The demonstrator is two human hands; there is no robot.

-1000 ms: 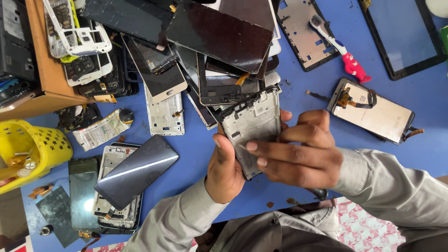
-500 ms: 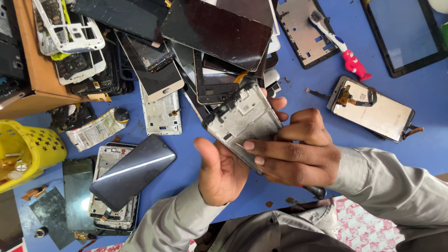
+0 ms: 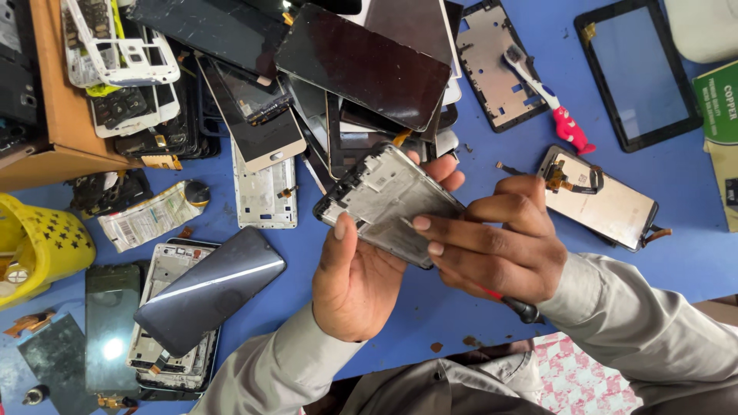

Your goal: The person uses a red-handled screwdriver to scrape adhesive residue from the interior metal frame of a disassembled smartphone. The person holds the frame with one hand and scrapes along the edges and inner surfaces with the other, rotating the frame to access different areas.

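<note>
Phone frame (image 3: 392,204) in left hand (image 3: 357,277), screen pile (image 3: 361,69) behind

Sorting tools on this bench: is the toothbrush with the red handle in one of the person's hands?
No, the toothbrush lies on a phone frame at the top of the table, away from both hands.

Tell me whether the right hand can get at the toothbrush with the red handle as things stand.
Probably not at once: the right hand is busy with a dark tool at the phone frame. The toothbrush lies uncovered on the blue table beyond it.
</note>
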